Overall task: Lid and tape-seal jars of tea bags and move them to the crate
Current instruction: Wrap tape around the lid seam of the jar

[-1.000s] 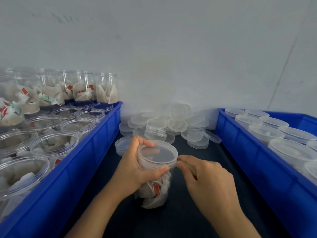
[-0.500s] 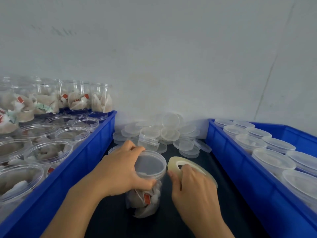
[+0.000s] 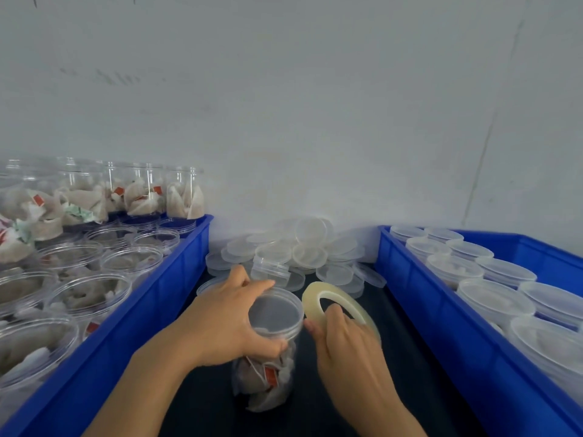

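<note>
Clear lidded jar [image 3: 268, 348] gripped by left hand [image 3: 227, 320]; right hand [image 3: 344, 339] pinches tape roll [image 3: 337, 305].

Dark aisle [image 3: 407, 357] hemmed by 2 blue crates [image 3: 151, 298], lid pile [image 3: 293, 253].

left crate [image 3: 176, 272]: cut by left edge | right crate [image 3: 441, 298]: cut by right edge | tape end: indiscernible

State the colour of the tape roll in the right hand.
Pale translucent yellowish; the tape roll shows in the head view.
</note>
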`<state>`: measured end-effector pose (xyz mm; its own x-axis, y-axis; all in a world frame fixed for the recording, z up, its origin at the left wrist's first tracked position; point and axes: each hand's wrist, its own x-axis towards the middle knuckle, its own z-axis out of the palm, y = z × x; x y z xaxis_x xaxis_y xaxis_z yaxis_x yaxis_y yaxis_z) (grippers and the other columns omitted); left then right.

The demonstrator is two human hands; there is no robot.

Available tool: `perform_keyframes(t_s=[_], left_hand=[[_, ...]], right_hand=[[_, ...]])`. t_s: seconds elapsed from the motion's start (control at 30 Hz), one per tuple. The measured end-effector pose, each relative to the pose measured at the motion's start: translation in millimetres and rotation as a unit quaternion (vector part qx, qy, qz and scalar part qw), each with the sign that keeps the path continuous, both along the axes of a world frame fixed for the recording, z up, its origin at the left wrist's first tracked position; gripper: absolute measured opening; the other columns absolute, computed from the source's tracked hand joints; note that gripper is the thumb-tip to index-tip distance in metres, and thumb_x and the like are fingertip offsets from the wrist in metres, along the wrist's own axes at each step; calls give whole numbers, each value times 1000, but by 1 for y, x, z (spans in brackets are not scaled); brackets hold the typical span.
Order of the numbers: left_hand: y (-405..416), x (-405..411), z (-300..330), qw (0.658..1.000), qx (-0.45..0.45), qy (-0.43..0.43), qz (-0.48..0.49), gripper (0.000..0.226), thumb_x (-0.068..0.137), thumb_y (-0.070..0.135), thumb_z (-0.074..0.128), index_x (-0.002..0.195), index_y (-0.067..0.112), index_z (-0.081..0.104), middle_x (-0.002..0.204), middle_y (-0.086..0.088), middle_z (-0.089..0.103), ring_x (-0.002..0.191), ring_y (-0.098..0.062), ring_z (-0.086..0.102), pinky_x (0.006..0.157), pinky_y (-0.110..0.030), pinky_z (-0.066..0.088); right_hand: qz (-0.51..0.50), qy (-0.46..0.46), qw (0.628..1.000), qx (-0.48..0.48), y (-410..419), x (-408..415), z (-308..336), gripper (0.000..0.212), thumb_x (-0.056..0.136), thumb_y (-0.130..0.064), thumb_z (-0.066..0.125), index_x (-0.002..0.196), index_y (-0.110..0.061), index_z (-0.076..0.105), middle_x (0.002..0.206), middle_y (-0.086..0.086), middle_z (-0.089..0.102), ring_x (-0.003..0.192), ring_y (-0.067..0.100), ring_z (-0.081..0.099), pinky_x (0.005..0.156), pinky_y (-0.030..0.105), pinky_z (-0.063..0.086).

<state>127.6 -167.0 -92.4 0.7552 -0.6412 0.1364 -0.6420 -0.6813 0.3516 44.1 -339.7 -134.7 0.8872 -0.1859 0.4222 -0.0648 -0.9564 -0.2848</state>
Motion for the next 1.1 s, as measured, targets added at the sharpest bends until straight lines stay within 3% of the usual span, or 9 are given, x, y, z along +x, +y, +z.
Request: perform_keyframes(t_s=[0.07, 0.3, 0.43, 0.7, 0.8, 1.0, 1.1], left_hand=[[-2, -2, 0, 1000, 12, -3, -1, 94, 70, 68, 64, 149, 43, 20, 109, 23, 25, 94, 0, 48, 67, -16, 38], [-7, -4, 3, 999, 12, -24, 17, 81, 65, 73, 65, 133, 46, 30, 102, 29, 27, 83, 2, 50, 58, -15, 31], [-6, -4, 7, 1000, 12, -19, 18, 79, 65, 73, 66, 131, 47, 31, 102, 28, 28, 83, 0, 51, 58, -15, 31], [-8, -6, 8, 999, 38, -7, 18, 82, 70, 69, 66, 137, 44, 27, 104, 24, 27, 86, -3, 51, 60, -15, 33], [-14, -11, 9, 997, 61, -10, 36, 82, 73, 66, 62, 140, 39, 25, 120, 15, 27, 95, -6, 51, 64, -18, 35], [-50, -26, -12, 982, 19, -143, 117, 69, 86, 76, 33, 135, 28, 31, 137, 4, 41, 124, -18, 44, 89, -31, 45], [-52, -23, -18, 975, 2, -182, 125, 67, 87, 75, 33, 135, 28, 32, 136, 5, 43, 121, -16, 46, 88, -29, 45]], right_hand=[[10, 5, 1000, 17, -1, 1, -1, 31, 103, -47, 22, 86, -26, 37, 74, -12, 40, 71, 5, 43, 71, 21, 33], [-26, 10, 1000, -5, -11, -5, 3, 27, 101, -52, 28, 97, -29, 41, 73, -11, 42, 71, 5, 46, 72, 23, 34], [-39, 11, 999, 3, -8, 0, 2, 35, 99, -54, 27, 107, -26, 45, 83, -11, 49, 82, 9, 57, 84, 28, 44], [-26, 2, 999, 34, -2, 6, -1, 30, 101, -51, 29, 96, -26, 42, 82, -13, 48, 82, 8, 56, 81, 25, 44], [-29, 1, 999, 38, -2, 7, -3, 30, 101, -50, 29, 92, -25, 43, 79, -12, 45, 78, 7, 53, 72, 22, 40], [-21, 37, 999, 18, 0, 8, -5, 23, 104, -30, 31, 81, -26, 32, 70, -12, 37, 57, 3, 38, 51, 17, 32], [-5, 49, 999, 20, -5, 9, -4, 11, 104, -27, 34, 103, -19, 42, 76, -12, 45, 61, 3, 42, 56, 16, 35]])
